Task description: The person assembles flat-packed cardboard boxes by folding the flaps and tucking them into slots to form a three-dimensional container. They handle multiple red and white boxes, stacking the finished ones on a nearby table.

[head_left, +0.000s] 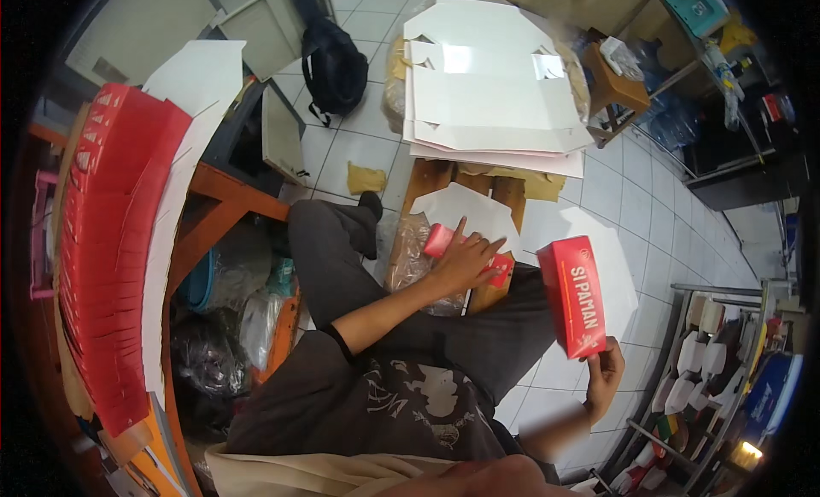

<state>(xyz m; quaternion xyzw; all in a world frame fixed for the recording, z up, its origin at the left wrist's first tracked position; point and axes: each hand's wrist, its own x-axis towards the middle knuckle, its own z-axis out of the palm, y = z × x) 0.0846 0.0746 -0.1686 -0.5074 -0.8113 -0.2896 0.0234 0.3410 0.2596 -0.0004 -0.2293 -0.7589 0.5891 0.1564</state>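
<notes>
In front of me, my left hand (465,264) lies with fingers spread over a partly folded red and white paper food box (461,208) on the wooden bench. Its thumb and palm cover part of the red panels. Off to the right, my right hand (605,376) pinches the lower corner of a second paper food box (574,296), red outside with a white flap standing up behind it. This box is held in the air, tilted, above the tiled floor.
Flat white box blanks (487,87) are stacked beyond the bench (423,185). A long row of nested red boxes (115,241) stands at my left. A black backpack (333,70) sits on the floor. Shelves of boxes (696,360) stand at the right, a wooden stool (613,82) at the far right.
</notes>
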